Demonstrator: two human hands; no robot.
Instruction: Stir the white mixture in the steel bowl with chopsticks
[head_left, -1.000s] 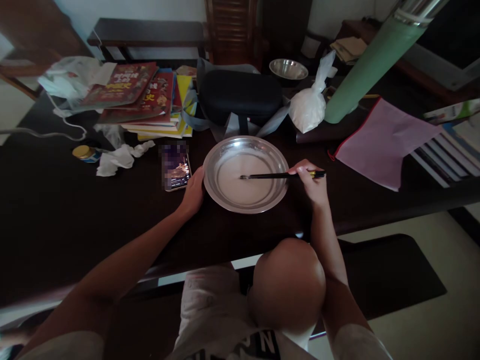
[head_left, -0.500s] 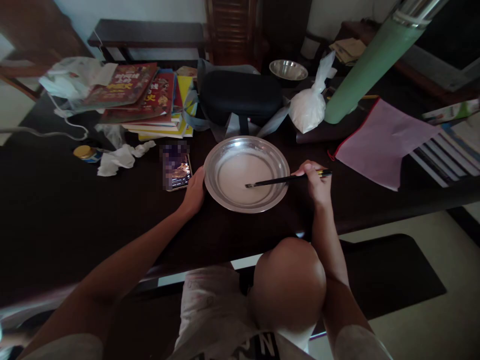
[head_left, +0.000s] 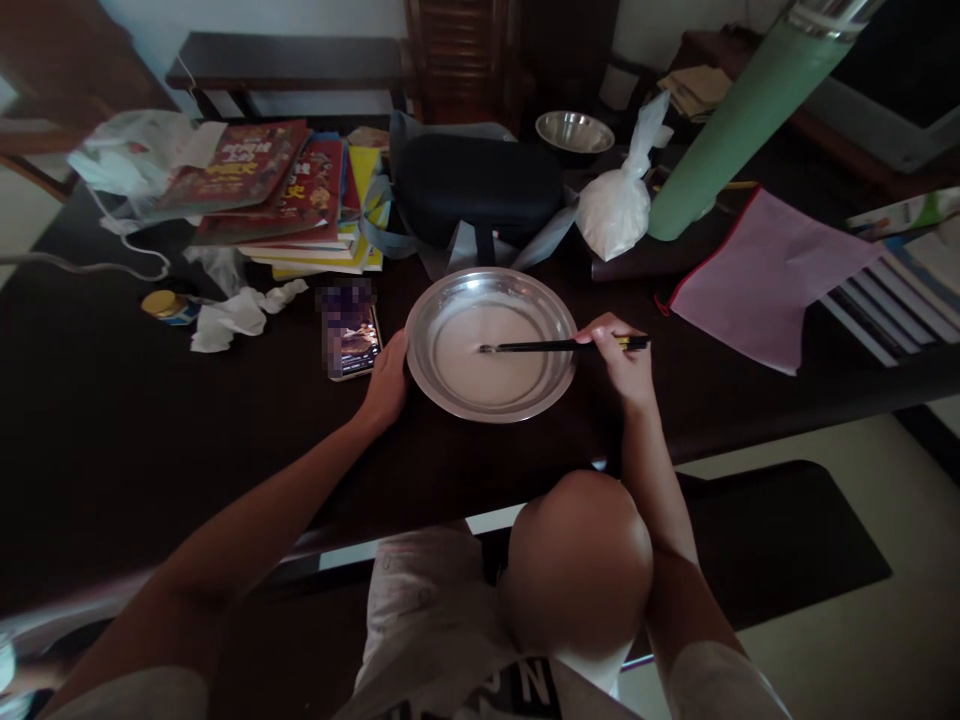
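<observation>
Metal dish in middle of tabletop, chopsticks reaching into it from right. Phone just left of dish; book stack behind phone, black case behind dish, cloth far right.

Not much to read here. Down at the bottom edge, the person's shirt shows big pale letters; only a clear "N" comes through, and the rest is cut off or folded away. Up on the table, the top red book in the pile has yellow title characters on its cover, too small and blurred to make out. The phone screen is blurred over, nothing legible there.
</observation>
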